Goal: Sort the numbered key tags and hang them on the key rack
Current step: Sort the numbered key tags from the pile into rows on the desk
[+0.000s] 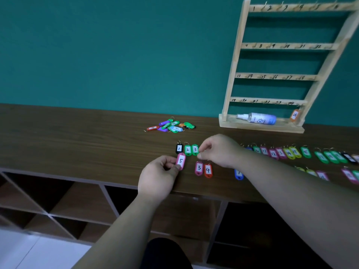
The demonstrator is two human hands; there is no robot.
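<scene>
Left hand (157, 177) is pinching the pink tag 5 (180, 161) by its lower end, just below the black tag 1 (179, 148). Right hand (219, 150) is curling its fingers at the green tag 3 (195, 149); whether it is gripping anything cannot be told. Pink tag 3 (199, 168) and orange tag 4 (208, 170) are lying side by side on the counter (77, 133). The unsorted pile (172, 126) is lying behind. The key rack (231, 74) is standing at the back right, with orange tag 24 (294, 115) hanging on it.

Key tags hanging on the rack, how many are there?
1: the orange tag 24 hangs from the last bottom-rail hook of the key rack. Other hooks look bare; the top rail is blurred.
</scene>
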